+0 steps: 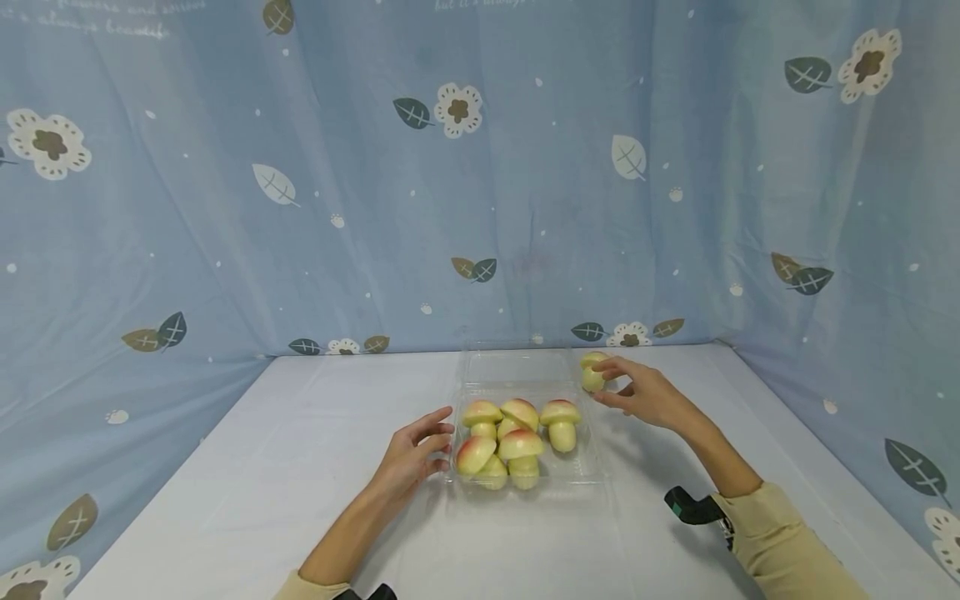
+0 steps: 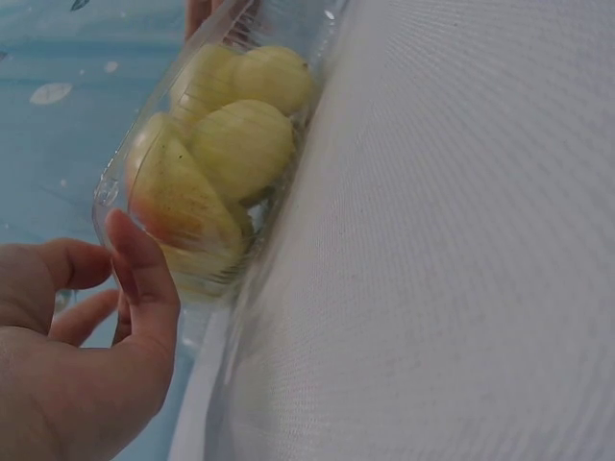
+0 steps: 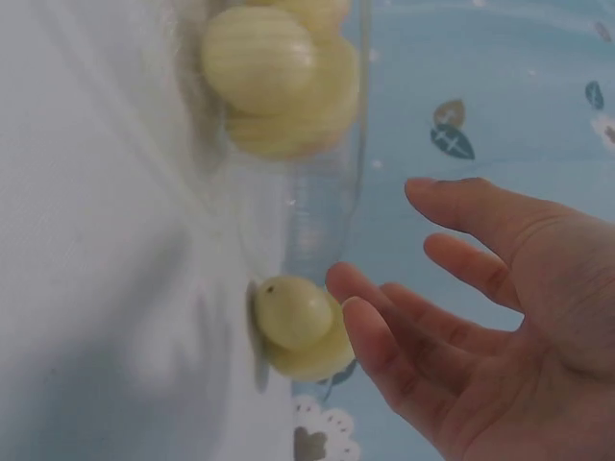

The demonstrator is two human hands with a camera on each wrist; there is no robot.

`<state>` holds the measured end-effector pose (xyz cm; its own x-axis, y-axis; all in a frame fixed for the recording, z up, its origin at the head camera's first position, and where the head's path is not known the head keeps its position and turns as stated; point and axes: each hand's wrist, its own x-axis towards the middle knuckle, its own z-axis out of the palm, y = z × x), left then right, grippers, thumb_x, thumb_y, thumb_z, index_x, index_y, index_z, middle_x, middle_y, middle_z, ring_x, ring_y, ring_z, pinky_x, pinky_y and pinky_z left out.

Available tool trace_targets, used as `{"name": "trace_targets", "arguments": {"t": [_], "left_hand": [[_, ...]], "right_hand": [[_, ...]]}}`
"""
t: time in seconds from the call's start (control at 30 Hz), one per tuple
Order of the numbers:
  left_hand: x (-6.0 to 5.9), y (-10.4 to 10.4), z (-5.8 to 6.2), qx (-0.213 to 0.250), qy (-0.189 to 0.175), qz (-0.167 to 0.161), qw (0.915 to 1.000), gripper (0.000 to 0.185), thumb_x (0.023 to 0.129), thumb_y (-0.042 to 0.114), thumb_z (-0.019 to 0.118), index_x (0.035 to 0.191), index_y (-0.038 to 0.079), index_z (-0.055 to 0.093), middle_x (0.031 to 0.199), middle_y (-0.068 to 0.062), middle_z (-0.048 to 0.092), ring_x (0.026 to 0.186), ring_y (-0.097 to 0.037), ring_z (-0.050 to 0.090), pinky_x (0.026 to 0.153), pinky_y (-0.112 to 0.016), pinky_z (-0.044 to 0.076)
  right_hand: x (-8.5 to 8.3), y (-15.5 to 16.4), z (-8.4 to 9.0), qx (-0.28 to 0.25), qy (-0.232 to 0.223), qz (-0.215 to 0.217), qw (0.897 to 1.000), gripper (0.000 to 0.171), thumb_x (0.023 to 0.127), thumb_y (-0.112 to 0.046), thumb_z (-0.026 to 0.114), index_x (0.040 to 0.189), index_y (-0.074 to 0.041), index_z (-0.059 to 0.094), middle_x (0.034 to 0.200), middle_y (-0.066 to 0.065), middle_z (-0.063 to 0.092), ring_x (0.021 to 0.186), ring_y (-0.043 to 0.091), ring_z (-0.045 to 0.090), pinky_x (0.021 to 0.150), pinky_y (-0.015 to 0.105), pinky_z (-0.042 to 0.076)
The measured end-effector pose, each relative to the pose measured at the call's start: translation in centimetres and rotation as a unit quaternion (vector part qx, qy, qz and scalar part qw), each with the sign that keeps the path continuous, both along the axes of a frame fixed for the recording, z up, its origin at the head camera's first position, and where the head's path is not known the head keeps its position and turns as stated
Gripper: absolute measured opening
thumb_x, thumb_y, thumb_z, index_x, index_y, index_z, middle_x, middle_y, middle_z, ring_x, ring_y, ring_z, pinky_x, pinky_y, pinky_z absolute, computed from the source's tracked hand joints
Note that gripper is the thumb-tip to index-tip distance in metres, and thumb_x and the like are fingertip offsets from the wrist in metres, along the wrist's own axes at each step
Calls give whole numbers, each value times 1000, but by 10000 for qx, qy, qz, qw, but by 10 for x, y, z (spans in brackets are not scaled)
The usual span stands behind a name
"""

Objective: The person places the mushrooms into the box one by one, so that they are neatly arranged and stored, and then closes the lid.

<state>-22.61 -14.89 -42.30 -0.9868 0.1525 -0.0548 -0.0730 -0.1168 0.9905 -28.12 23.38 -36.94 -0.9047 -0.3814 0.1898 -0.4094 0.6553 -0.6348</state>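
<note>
A loose mushroom (image 1: 592, 372) is sitting on the worktop (image 1: 300, 467) just right of the clear tray (image 1: 585, 467), with the right hand (image 1: 643, 395) lying relaxed, fingertips at it. The left hand (image 1: 411, 457) is resting with straight fingers against the tray's left wall; five mushrooms (image 1: 510, 442) are standing inside.

Backdrop cloth (image 1: 480, 167), top left edge: two lines of faint white script, cut off by the frame and too blurred to read for certain; the lower line may begin "always".
Backdrop cloth, top centre edge: one more line of white script, only partly in view; it seems to start "but it's always", the rest unreadable.
Clear plastic box (image 1: 525, 367): no label or print that can be read.
Toy mushrooms (image 1: 517, 437): no markings.
Counter (image 1: 300, 467): no writing.
Wrist views: no text, numbers or signs legible.
</note>
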Motion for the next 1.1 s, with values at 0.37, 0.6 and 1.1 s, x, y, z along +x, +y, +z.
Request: {"name": "trace_targets", "arguments": {"t": [0.37,0.6,1.1], "left_hand": [[0,-1,0,-1,-18,-10,10000,53,95,2,57,146,5,44,114,-7,53,84,-13,53,60,-19,51],[-1,-1,-2,6,20,-19,10000,54,95,2,57,147,4,43,114,-7,53,83,-12,54,60,-19,51],[-1,-1,0,-9,-28,40,10000,53,94,1,56,146,5,45,114,-7,54,85,-13,54,61,-21,51]], "right_hand": [[-9,7,-14,93,-88,-175,9998,54,93,-25,68,139,-4,48,131,31,54,85,24,71,63,30,57],[-13,10,-19,214,-23,-254,9994,55,92,-22,69,139,-2,48,130,33,53,88,29,71,61,30,58],[-31,11,-22,561,189,-532,9968,60,92,-21,69,143,-2,43,132,34,49,98,42,67,72,43,59]]}}
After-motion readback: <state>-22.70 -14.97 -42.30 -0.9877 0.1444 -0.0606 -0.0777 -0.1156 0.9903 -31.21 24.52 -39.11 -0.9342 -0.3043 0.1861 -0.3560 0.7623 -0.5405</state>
